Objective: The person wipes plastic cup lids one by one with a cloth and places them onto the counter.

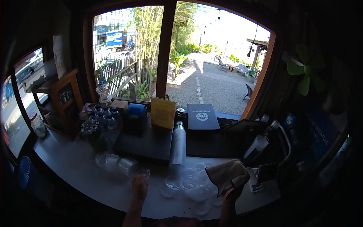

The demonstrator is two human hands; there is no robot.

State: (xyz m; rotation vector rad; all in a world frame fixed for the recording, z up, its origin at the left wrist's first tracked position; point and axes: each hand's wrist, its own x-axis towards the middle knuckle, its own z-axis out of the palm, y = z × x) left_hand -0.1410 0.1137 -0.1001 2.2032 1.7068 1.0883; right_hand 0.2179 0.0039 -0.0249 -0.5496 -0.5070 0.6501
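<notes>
My left hand (139, 186) is closed above the counter, its fingers pinched at the edge of a clear plastic lid (148, 173). Just beyond it lie stacks of clear plastic lids (126, 165) on their sides. My right hand (228, 193) grips a grey-brown cloth (227, 174), which drapes up and over to the left. Between my hands, loose clear lids (189, 182) are spread in an overlapping heap. A long stack of clear plastic cups (177, 145) lies behind the heap, pointing toward the window.
Several water bottles (110, 123) stand at the back left. A yellow sign (163, 113) and a dark blue menu folder (203, 117) are by the window. A bottle (258, 145) and a small scale-like device (258, 184) are at right. The counter (94, 185) curves around.
</notes>
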